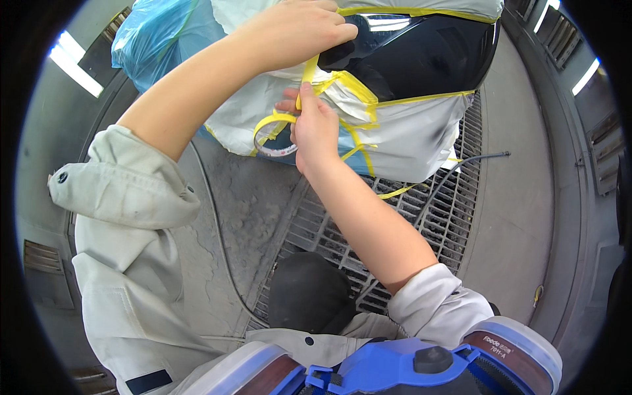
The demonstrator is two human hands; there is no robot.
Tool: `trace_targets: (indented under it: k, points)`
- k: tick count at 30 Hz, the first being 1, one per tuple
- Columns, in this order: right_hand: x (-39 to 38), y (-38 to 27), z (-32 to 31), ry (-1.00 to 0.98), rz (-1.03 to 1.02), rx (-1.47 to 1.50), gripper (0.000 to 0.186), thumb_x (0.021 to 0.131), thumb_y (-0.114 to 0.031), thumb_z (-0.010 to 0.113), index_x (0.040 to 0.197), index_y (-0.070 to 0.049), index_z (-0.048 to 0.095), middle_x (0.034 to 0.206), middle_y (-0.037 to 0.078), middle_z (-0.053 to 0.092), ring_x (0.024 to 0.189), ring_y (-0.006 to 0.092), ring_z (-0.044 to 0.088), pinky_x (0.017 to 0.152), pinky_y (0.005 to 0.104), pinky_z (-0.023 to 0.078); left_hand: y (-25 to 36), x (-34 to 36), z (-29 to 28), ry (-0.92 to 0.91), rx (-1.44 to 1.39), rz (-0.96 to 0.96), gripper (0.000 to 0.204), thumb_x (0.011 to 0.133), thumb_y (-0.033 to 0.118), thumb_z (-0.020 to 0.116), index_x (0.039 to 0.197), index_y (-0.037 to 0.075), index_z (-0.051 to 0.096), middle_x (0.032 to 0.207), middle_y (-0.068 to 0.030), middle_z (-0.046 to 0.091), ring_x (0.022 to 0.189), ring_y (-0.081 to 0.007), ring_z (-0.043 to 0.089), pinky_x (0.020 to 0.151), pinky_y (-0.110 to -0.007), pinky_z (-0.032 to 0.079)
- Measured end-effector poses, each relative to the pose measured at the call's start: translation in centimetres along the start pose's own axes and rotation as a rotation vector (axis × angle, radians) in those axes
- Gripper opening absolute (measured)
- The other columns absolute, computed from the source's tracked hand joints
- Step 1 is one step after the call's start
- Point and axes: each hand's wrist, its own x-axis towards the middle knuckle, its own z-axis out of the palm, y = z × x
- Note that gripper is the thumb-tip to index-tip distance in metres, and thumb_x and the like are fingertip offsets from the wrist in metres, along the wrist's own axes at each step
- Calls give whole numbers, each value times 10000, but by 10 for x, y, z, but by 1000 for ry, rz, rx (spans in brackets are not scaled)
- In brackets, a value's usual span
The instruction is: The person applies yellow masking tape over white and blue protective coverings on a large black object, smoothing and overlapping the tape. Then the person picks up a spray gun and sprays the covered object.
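My left hand reaches over the upper edge of a glossy black panel, fingers curled; what they grip, if anything, is hidden. Below it, my right hand pinches a strip of yellow tape that runs up toward the left hand. The tape roll hangs just left of my right hand. White masking sheet surrounds the panel, edged and crossed with yellow tape, with some blue film underneath at the lower middle.
Blue plastic film covers something at upper left. A metal floor grate lies below, beside grey floor. A hose crosses at right and a cable at left. Booth walls stand on both sides; a blue respirator fills the bottom.
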Motion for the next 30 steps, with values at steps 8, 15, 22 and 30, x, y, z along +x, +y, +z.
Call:
trace_targets:
  k: [8, 15, 22, 30]
  points:
    - [27, -7, 11, 72, 136, 20, 481, 1203, -417, 469, 1197, -7, 720, 983, 100, 827, 509, 96, 363, 489, 281, 304, -6, -10, 39, 200, 64, -30, 82, 912, 186, 657, 938, 145, 591, 848, -4, 681, 971, -236, 676, 834, -381, 504]
    - [35, 4, 20, 118, 42, -14, 610, 1220, -409, 429, 1069, 122, 687, 967, 203, 788, 859, 259, 807, 847, 393, 583, -5, -33, 43, 316, 168, -9, 165, 859, 216, 705, 993, 172, 620, 1073, -12, 686, 1052, -216, 654, 871, -376, 490]
    - [39, 12, 16, 168, -36, -165, 590, 1195, -518, 445, 949, -35, 679, 731, 34, 648, 540, 132, 467, 482, 339, 322, 21, -79, 70, 308, 69, 52, 371, 935, 145, 697, 1298, 70, 719, 1421, -98, 724, 1381, -272, 652, 1174, -431, 500]
    - [39, 29, 12, 179, 22, -140, 581, 1189, -522, 478, 878, -60, 642, 707, 4, 548, 562, 125, 463, 515, 341, 328, 26, -96, 84, 96, 24, -113, 719, 925, 219, 645, 1598, -15, 547, 1656, -172, 572, 1601, -265, 473, 1354, -460, 302]
